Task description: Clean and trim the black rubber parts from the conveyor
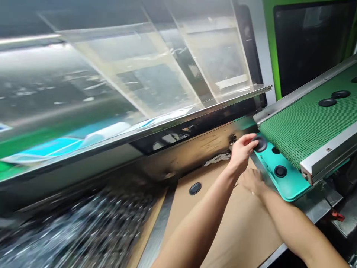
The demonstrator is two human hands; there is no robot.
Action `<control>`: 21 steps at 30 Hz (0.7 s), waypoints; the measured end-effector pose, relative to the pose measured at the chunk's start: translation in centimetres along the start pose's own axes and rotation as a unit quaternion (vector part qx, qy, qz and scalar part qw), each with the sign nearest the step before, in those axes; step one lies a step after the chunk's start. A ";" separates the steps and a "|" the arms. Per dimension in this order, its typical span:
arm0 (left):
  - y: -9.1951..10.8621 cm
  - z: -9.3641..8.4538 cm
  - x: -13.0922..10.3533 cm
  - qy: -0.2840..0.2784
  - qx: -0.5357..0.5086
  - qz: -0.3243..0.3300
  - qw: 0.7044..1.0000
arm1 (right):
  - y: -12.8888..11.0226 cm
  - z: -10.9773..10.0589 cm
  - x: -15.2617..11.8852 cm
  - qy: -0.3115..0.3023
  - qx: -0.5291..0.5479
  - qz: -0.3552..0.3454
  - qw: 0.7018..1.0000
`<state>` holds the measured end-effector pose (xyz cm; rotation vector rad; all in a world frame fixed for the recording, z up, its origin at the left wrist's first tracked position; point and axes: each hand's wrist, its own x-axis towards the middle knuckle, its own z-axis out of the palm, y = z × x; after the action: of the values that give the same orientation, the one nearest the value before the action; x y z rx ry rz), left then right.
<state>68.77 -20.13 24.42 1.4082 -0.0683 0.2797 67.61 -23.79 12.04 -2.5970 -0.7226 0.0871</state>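
My left hand (243, 150) pinches a round black disc (260, 143) at its edge, above the far corner of a teal tray (292, 186). Another black disc (280, 171) lies in that tray, and part of a dark round one (276, 150) shows beside the belt's end. Lower down, my right hand (252, 180) is over the brown cardboard sheet (240, 227), its fingers curled and blurred; whether it holds anything is hidden. A single black disc (195, 188) rests on the cardboard to the left.
A green conveyor belt (309, 123) carries several black discs on the right, between metal rails. Stacked clear plastic (78, 230) fills the lower left. A metal ledge (195, 113) with transparent panels runs above. A red-handled tool (338, 215) sits at the lower right.
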 end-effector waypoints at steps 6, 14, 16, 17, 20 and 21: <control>-5.9 -18.1 -10.8 0.247 -0.243 -0.202 0.916 | 0.2 0.7 -0.1 0.031 -0.065 0.027 0.997; -8.7 -20.7 -13.8 0.134 -0.320 -0.176 0.921 | -3.9 3.3 -1.0 0.119 -0.165 -0.142 0.969; -8.6 -20.7 -13.1 0.131 -0.333 -0.196 0.913 | -4.3 3.8 -0.5 0.086 -0.169 -0.142 0.972; -8.6 -20.9 -12.9 0.137 -0.350 -0.203 0.904 | -4.4 3.9 -0.2 0.081 -0.162 -0.137 0.974; -8.6 -21.1 -12.5 0.150 -0.408 -0.203 0.877 | -4.6 3.8 -0.7 0.126 -0.108 -0.149 0.975; -8.6 -21.1 -12.4 0.153 -0.418 -0.200 0.873 | -4.8 3.7 -1.2 0.140 -0.090 -0.173 0.971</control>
<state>56.30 -2.52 10.00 0.4771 0.3327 0.0953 63.62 -19.24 10.67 -2.5286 -1.1020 -0.4605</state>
